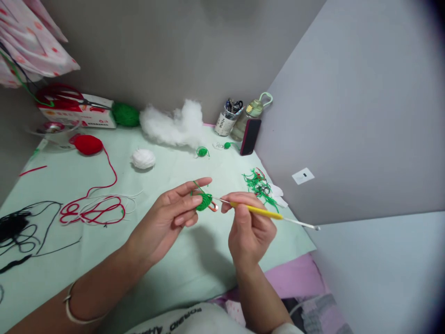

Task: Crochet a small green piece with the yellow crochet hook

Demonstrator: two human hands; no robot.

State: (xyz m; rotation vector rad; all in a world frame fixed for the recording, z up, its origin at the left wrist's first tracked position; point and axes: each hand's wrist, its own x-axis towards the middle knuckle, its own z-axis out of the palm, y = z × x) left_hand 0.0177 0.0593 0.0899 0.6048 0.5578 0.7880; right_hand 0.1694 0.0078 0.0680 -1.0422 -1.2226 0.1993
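Between the thumb and fingers of my left hand (pixel 179 206) is a small piece of green crochet (pixel 204 202). Green yarn runs up over the raised index finger. An orange stitch marker (pixel 213 207) hangs at the piece's right side. My right hand (pixel 252 227) is closed round the yellow handle of a crochet hook (pixel 257 210), held like a pen. Its thin metal tip reaches left to the edge of the green piece; whether it passes through a stitch is too small to tell. Both hands are above the pale green tablecloth (pixel 167 269).
At the back stand white stuffing (pixel 172 125), a green yarn ball (pixel 125 114), a pen cup (pixel 225 120), a bottle (pixel 248 116) and a phone (pixel 250 137). White yarn (pixel 143 158) and red yarn (pixel 88 144) lie left, black yarn (pixel 15 227) nearer. Green scraps (pixel 259 185) lie right, beside the wall.
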